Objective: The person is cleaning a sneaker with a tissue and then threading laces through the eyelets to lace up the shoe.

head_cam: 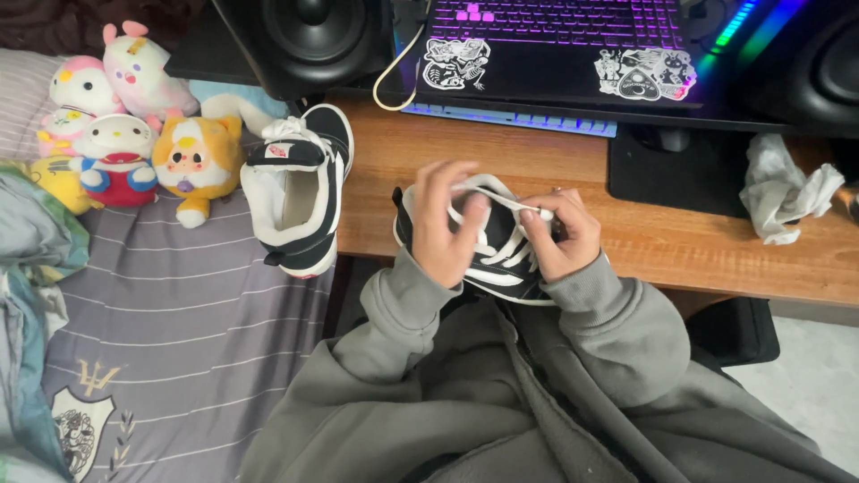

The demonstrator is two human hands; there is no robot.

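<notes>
both arms come up from the bottom of the frame in loose grey sleeves, bent so the forearms converge toward the middle. the left hand [445, 224] sits just left of centre, back toward the camera, fingers curled inward and its fingertips pressed down near the thumb. the right hand [562, 234] sits just right of centre, close beside the left, fingers folded in, thumb and forefinger pinched together and pointing toward the left hand. both wrists are half covered by bunched cuffs.

Two sneakers [488, 241], five plush toys [134, 125]
</notes>
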